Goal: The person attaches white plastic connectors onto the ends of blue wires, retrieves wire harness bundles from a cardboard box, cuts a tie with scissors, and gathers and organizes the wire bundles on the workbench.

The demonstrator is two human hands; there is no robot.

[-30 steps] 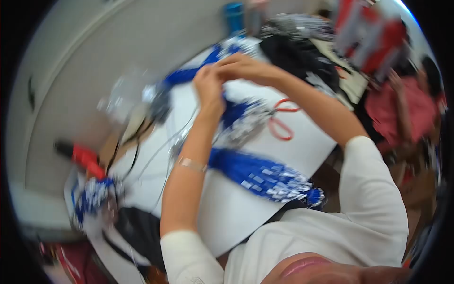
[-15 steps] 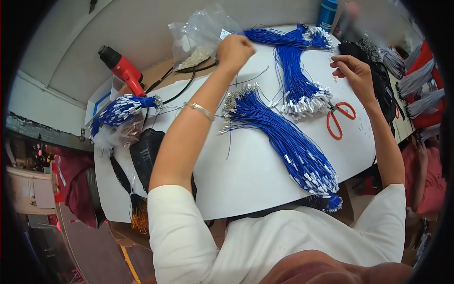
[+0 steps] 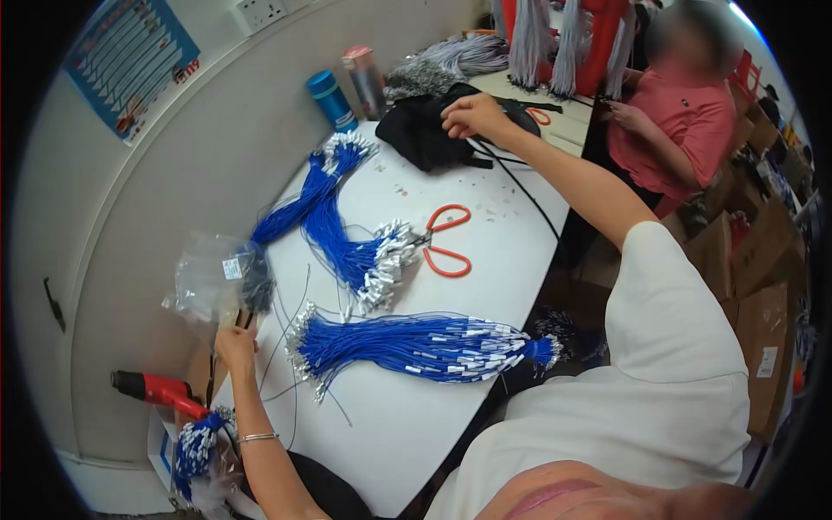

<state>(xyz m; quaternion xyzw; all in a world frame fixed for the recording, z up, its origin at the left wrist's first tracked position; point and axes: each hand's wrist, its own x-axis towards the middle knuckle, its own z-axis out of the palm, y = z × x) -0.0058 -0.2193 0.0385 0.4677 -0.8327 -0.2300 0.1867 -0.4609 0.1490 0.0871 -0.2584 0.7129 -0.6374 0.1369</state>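
At the lower edge of a clear plastic bag (image 3: 201, 282), my left hand (image 3: 237, 348) has its fingers curled in; whatever they hold is hidden. Small pale pieces show at the bag's bottom beside it. My right hand (image 3: 475, 117) is raised over a black fabric bag (image 3: 420, 134), fingers bent toward the thumb, with nothing I can make out in them. Between the hands lie a bundle of blue wires with white connectors (image 3: 347, 256) and red-handled scissors (image 3: 449, 263). Closer to me rests another blue wire bundle (image 3: 416, 342) with white tags.
A blue bottle (image 3: 331, 100) and a pink-topped tumbler (image 3: 364, 82) stand at the back. A red heat gun (image 3: 165, 392) and a smaller blue bundle (image 3: 195, 451) lie at left. A person in a pink shirt (image 3: 685, 130) is beyond the table's right edge.
The view has swung right, bringing the co-worker into sight. My left hand is now at the plastic bag's lower edge, and my right hand has moved over the black bag.
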